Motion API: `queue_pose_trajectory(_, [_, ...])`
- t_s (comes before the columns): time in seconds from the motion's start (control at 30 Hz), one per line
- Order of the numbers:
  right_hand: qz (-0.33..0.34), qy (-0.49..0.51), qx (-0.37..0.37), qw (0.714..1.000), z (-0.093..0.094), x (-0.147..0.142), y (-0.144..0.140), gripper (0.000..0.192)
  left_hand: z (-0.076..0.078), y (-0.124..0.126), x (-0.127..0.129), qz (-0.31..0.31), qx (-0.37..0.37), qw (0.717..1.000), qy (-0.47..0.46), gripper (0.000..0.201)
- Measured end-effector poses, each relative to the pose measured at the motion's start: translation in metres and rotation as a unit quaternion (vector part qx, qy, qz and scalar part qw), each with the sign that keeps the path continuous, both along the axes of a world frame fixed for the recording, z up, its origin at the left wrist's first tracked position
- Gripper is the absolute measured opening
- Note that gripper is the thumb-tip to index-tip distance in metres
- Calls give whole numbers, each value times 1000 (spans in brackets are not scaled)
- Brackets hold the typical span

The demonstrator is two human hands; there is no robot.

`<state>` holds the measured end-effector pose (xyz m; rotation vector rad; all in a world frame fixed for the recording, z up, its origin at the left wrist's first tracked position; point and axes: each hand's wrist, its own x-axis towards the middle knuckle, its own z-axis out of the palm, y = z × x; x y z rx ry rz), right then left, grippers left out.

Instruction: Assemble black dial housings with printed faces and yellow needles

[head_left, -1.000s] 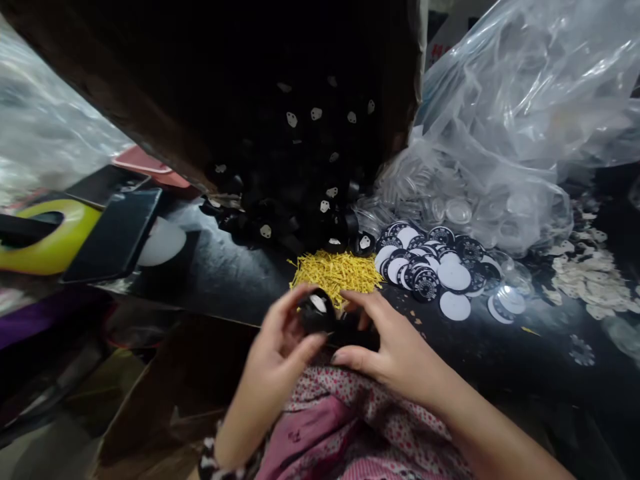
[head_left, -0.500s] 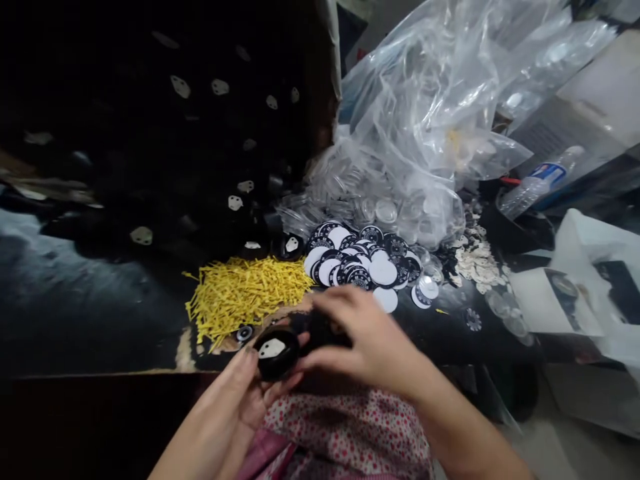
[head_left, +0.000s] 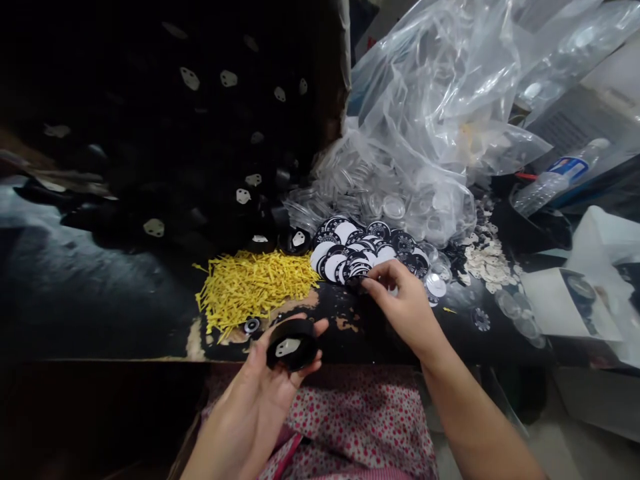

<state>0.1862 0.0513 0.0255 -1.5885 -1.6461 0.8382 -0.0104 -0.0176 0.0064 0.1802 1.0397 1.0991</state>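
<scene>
Cupping black case (head_left: 299, 354) in left hand (head_left: 273, 383), pinched dial disc (head_left: 355, 283) at fingertips of right hand (head_left: 401, 299). Looked light, bendable; best rim-held.

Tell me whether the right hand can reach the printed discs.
Likely yes: the right hand is at the near edge of the printed discs, with the plastic bag behind them, not between.

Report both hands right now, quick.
Left hand: holding a black round cup.
Right hand: at the printed discs; cannot tell whether it grips one.
</scene>
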Motion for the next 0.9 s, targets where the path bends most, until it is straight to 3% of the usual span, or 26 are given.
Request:
queue_pose_trajectory(0.13, [38,152,-97,983,8,-19,-10,16,4,13,5,17,11,999,-32,42])
queue_pose_trajectory(0.27, [19,114,-66,991,12,-26,-14,21,3,20,7,60,53,997,2,39])
queue_pose_trajectory(0.53, [63,35,-4,997,19,-47,-21,3,-2,10,17,-11,65,996,60,38])
queue_pose_trajectory(0.8, [57,-12,-59,997,15,-44,-17,11,-20,6,11,-61,115,988,88,37])
queue_pose_trajectory(0.9, [86,-17,-89,992,14,-41,-22,16,-21,3,9,-67,128,985,96,40])
